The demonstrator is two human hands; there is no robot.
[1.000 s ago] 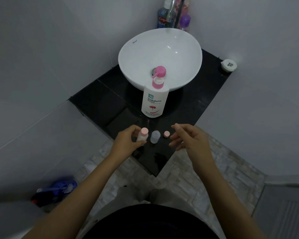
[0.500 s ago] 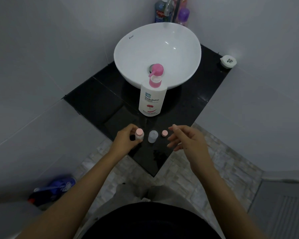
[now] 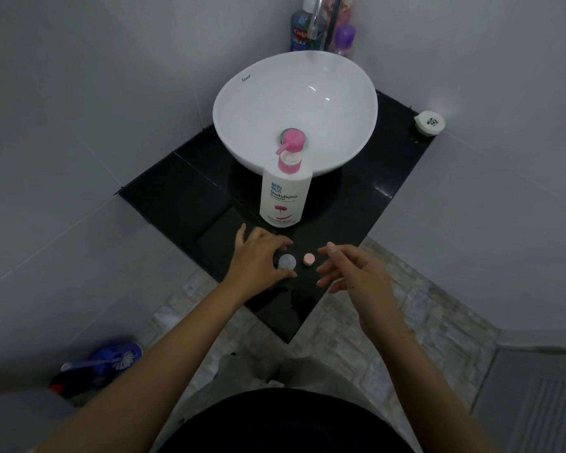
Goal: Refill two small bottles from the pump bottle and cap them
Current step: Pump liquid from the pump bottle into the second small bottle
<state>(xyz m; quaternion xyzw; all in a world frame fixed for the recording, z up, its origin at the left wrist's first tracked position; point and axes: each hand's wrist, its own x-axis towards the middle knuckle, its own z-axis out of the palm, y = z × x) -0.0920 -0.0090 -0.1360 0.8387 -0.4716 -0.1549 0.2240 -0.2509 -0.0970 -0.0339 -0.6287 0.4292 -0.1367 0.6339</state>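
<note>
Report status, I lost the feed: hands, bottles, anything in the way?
Left hand around clear bottle, open. Right hand open, empty, hovering. Pink cap loose on counter. Pump bottle unobstructed.

Dim, cool light with small glints on the basin [image 3: 294, 103], soft focus throughout, and wide-angle bending at the edges.

Counted on black counter [image 3: 183, 194]: one pump bottle [image 3: 283, 194]; one small clear bottle [image 3: 287, 261] (uncapped); one loose pink cap [image 3: 308, 258]; one white basin [image 3: 294, 109]; one white round container [image 3: 429, 123]. Two hands seen: left hand [image 3: 257, 256], right hand [image 3: 356, 269].
</note>
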